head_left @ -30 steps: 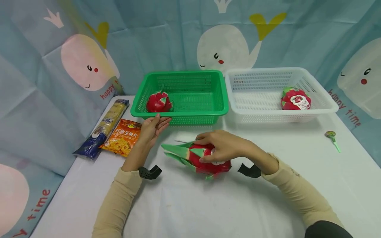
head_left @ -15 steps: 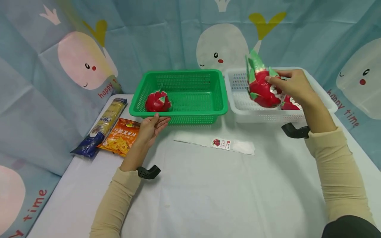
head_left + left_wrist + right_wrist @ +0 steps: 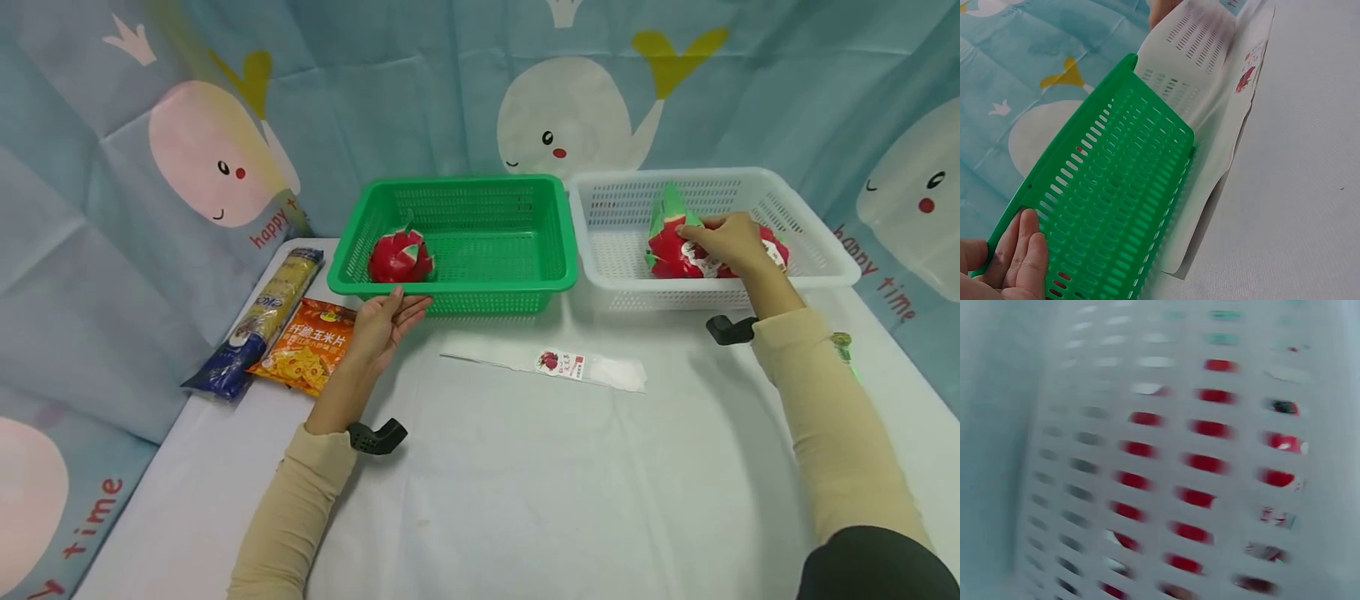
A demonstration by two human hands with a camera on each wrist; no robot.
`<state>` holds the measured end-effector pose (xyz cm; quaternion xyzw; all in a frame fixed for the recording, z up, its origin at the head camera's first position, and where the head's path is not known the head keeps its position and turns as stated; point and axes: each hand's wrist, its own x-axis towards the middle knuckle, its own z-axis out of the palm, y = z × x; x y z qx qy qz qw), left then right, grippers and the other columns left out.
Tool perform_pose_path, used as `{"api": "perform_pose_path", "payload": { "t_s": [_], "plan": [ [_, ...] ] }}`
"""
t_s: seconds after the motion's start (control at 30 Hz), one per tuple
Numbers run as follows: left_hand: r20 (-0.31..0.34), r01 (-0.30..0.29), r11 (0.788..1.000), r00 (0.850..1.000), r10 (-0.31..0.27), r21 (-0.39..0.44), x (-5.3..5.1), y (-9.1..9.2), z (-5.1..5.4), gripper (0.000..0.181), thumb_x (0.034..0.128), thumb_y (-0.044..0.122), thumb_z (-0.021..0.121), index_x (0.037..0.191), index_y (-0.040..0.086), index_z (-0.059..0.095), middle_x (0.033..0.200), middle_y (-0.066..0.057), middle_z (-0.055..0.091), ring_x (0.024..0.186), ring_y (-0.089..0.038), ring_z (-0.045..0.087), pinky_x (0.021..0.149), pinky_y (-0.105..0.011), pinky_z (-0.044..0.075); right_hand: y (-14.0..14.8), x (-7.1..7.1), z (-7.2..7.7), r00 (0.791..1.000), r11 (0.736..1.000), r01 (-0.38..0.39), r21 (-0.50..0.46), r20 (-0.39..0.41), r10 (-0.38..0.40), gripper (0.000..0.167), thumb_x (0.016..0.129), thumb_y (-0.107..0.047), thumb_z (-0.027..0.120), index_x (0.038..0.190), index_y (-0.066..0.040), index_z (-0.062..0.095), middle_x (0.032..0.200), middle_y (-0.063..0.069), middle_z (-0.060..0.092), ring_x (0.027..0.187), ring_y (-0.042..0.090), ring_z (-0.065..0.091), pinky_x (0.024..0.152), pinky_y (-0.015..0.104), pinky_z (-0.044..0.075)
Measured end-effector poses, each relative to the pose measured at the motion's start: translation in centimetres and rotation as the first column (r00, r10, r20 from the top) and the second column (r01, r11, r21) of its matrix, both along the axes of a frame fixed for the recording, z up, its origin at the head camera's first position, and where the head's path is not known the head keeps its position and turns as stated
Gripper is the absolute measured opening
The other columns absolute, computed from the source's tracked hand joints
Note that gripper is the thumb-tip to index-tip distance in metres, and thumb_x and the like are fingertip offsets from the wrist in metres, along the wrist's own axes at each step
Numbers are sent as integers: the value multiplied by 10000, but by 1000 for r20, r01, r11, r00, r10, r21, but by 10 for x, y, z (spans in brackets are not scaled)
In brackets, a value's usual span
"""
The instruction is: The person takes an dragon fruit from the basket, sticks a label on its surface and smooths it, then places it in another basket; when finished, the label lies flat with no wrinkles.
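Observation:
My right hand [image 3: 731,240] holds a red dragon fruit [image 3: 670,246] with green leafy tips, low inside the white basket [image 3: 622,285]. Beside it, partly behind the hand, lies another dragon fruit [image 3: 774,247]. In the right wrist view, red and green show blurred through the slotted white basket wall [image 3: 1169,440]; the hand itself is mostly hidden there. With thumb on the rim and fingers below it, my left hand [image 3: 375,329] grips the front left of the green basket [image 3: 1104,181]. One dragon fruit [image 3: 399,257] sits at that basket's left end.
A white strip [image 3: 560,364] with a dragon fruit label lies on the table before the baskets. To the left are an orange snack bag [image 3: 307,346] and a blue-and-gold noodle packet [image 3: 262,321]. A lollipop [image 3: 842,343] is partly behind the right sleeve.
My right hand has lifted the dragon fruit from the table, carried it right and lowered it into the white basket, uncovering the labelled strip. The left hand stays at the green basket.

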<state>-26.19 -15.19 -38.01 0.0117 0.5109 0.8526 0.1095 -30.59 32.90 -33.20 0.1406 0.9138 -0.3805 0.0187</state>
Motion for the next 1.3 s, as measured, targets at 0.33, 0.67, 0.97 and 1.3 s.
{"api": "perform_pose_path", "payload": {
  "t_s": [0.33, 0.67, 0.97, 1.3],
  "plan": [
    [-12, -1, 1000, 1000, 1, 13, -1, 1, -1, 311, 975, 195, 395, 1111, -73, 475, 896, -59, 713, 892, -130, 685, 819, -234, 509, 1, -9, -7, 995, 992, -73, 102, 69, 66, 831, 843, -612, 453, 1401, -8, 327, 1311, 287, 381, 977, 324, 428, 569, 275, 454],
    [-16, -1, 1000, 1000, 1, 18, -1, 2, 1, 281, 973, 194, 397, 1084, -48, 484, 876, -56, 717, 879, -136, 689, 820, -250, 511, -7, -8, -5, 991, 983, -118, 138, 85, 107, 823, 879, -552, 457, 1432, 11, 225, 1324, 324, 363, 1012, 385, 413, 589, 309, 491],
    [20, 114, 986, 993, -113, -120, 4, -5, 5, 405, 982, 334, 369, 1019, -9, 582, 877, -46, 725, 839, -150, 698, 780, -265, 535, -16, 26, 3, 947, 991, 26, 128, -320, 17, 553, 940, -433, 398, 1303, -29, 500, 1125, 166, 616, 968, 259, 565, 803, 354, 492],
    [-433, -208, 800, 899, -70, -562, -36, -37, 52, 374, 967, 307, 447, 1076, -23, 585, 905, -71, 708, 793, -129, 681, 729, -202, 543, 1, 104, -37, 875, 846, -483, -227, -179, 451, 186, 969, -177, 461, 1002, -217, 639, 832, -84, 685, 731, 87, 658, 636, 202, 548]
  ]
}}
